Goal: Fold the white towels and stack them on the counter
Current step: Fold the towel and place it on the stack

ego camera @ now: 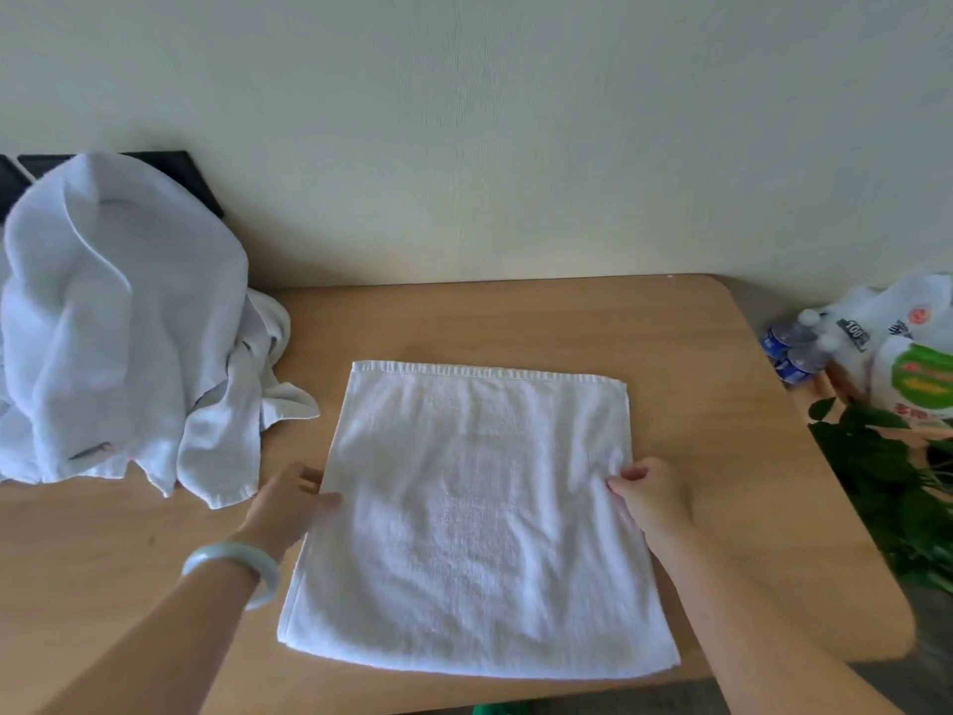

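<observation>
A white towel lies flat on the wooden counter, folded into a rough rectangle with its hemmed edge at the far side. My left hand holds the towel's left edge at mid-height, thumb on top and fingers beside or under the cloth. My right hand pinches the right edge at about the same height, bunching the fabric slightly. A heap of unfolded white towels is piled at the counter's left end.
A pale green bangle circles my left wrist. Off the counter's right edge are water bottles, a white plastic bag and a green leafy plant. A dark object stands behind the heap against the wall.
</observation>
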A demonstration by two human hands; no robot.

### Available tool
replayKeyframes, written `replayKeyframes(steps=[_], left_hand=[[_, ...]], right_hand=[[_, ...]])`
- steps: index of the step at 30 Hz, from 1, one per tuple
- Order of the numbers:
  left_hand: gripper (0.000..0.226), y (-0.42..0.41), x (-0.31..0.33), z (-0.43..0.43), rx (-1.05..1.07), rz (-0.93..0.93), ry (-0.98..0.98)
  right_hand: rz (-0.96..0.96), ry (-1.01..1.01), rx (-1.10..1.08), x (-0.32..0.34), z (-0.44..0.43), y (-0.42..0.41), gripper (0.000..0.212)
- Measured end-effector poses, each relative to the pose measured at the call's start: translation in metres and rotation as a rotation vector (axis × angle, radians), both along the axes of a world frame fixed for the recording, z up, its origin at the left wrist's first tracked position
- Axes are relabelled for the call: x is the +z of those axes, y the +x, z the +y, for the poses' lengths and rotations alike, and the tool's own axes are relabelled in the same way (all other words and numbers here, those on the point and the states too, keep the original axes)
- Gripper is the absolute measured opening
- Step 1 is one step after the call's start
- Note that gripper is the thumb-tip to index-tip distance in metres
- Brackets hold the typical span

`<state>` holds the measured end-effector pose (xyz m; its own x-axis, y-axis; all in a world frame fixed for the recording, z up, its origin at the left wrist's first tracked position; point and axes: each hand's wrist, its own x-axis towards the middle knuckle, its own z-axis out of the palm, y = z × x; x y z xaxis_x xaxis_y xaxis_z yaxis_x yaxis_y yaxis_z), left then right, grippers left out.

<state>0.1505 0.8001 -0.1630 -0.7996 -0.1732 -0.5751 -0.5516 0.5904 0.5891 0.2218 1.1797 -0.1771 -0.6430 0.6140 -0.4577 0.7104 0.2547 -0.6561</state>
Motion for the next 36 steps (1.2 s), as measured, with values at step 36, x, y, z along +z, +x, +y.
replayKeyframes(steps=[36], left_hand=[[0.018,-0.035,-0.012,-0.003,0.191,0.015,0.413]], right_hand=[[0.179,0.004,0.005,-0.02,0.019,-0.015,0.03]])
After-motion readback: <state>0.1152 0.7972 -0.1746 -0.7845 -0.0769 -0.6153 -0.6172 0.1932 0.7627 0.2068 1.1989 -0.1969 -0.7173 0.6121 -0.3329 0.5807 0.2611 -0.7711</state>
